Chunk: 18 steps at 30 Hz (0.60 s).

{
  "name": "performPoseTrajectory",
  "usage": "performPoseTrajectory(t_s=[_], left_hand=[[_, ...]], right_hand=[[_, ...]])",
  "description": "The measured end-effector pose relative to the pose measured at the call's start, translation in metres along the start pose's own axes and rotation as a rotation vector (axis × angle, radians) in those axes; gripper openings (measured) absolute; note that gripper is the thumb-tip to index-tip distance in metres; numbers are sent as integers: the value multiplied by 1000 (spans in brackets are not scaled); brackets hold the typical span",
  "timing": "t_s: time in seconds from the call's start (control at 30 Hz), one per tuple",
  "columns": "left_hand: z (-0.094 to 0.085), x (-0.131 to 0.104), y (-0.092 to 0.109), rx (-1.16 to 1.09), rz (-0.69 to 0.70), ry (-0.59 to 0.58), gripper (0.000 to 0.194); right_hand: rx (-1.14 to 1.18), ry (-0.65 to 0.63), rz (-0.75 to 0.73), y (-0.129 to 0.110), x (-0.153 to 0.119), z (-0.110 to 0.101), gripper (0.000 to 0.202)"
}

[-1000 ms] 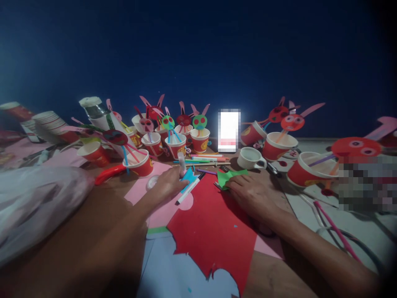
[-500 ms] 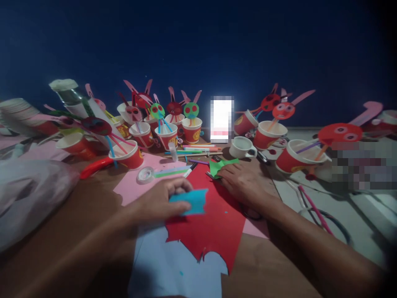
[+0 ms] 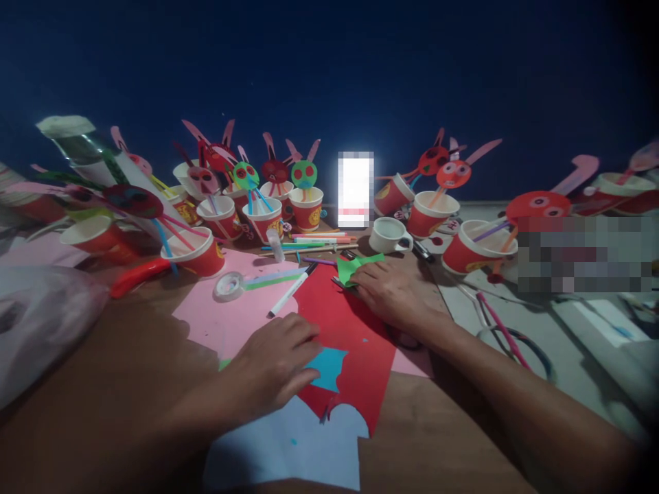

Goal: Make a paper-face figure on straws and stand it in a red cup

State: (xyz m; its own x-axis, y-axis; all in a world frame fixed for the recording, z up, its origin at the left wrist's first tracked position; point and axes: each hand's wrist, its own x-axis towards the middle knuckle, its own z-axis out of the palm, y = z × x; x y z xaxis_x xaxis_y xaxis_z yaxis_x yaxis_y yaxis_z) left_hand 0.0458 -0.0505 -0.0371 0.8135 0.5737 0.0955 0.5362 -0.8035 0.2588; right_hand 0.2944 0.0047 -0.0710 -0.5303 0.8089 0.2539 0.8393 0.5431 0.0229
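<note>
Palm down, my left hand (image 3: 281,357) is low over a small blue piece of paper (image 3: 330,369) that lies on the red sheet (image 3: 363,357). A gap shows between its thumb and forefinger, and the blue paper has a scalloped, cut edge. Farther off, my right hand (image 3: 384,291) has its fingers closed on a crumpled green piece of paper (image 3: 357,266). Scissors lie under that hand; only the tips and part of a handle show. A white marker (image 3: 292,291) rests at the red sheet's left edge.
Pink paper (image 3: 198,312) and a pale blue sheet (image 3: 288,453) lie around the red one. A tape roll (image 3: 228,286) sits at left. Behind are pens, a white mug (image 3: 388,235), a lit phone (image 3: 355,189), and several red paper cups (image 3: 306,211) with straw-and-paper figures.
My left hand has lowered the blue paper onto the red sheet and loosened its fingers. My right hand stays at the green paper. The view has shifted slightly right.
</note>
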Motion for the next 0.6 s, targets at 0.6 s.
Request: performPoseTrajectory(t_s=[0.6], left_hand=[[77, -36, 20, 340, -7, 123, 68]], right_hand=[[-3, 98, 2, 10, 1, 1, 21]])
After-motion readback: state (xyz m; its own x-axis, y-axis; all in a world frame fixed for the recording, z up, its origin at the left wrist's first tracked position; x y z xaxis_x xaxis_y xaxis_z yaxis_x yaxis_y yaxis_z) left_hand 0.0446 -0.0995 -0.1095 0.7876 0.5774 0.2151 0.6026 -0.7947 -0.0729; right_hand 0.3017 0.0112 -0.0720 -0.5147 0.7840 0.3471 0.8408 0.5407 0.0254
